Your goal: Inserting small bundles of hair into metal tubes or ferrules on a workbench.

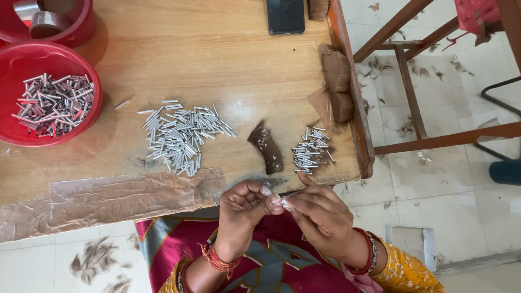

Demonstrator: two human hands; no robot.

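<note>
Metal tube: small silver tube [284, 202] pinched between both hands at the bench [217, 49] edge; long axis roughly level, running left-right.
Left hand: left hand [244, 209], grip closed, thumb and fingertips on the tube's end.
Right hand: right hand [320, 211], grip closed on the other end.
Bench: loose tube pile [182, 135], smaller pile [310, 151], brown hair tuft [267, 146], red bowl [32, 138].

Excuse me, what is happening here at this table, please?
A person sits at a wooden table. The left hand and right hand meet at the fingertips, pinching a small metal tube between them. On the table lie a big pile of tubes, a smaller pile, a dark hair tuft and a red bowl holding more tubes.
</note>
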